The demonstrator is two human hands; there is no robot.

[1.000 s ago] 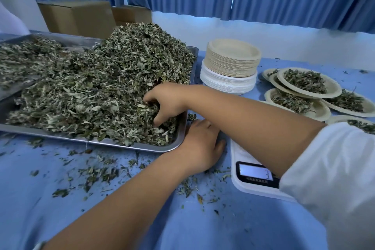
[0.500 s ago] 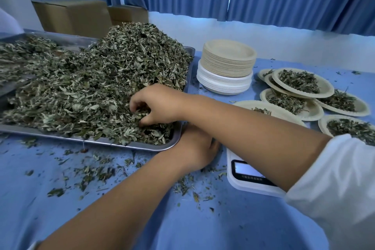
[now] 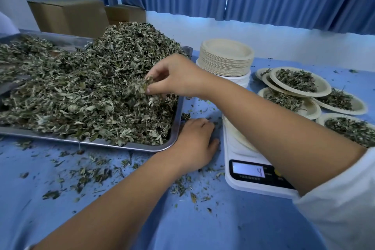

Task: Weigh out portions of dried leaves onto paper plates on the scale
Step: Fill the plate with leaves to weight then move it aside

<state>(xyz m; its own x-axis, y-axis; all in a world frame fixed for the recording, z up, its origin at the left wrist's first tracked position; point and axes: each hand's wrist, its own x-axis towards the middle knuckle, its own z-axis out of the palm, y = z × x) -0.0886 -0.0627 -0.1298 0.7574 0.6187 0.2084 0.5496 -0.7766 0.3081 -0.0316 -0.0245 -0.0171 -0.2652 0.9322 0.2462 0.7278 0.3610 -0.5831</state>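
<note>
Blue table point(image 3: 182, 229) | your right hand point(image 3: 178, 75) pinches dried leaves point(image 3: 140, 87) over the tray point(image 3: 176, 128) | your left hand point(image 3: 194, 142) rests palm-down, holding nothing, beside the scale point(image 3: 233, 148) | display point(image 3: 248, 169) reads 4

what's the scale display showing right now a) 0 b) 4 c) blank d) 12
b: the lit display on the scale reads a single 4, while the right hand pinches dried leaves above the tray.
</note>
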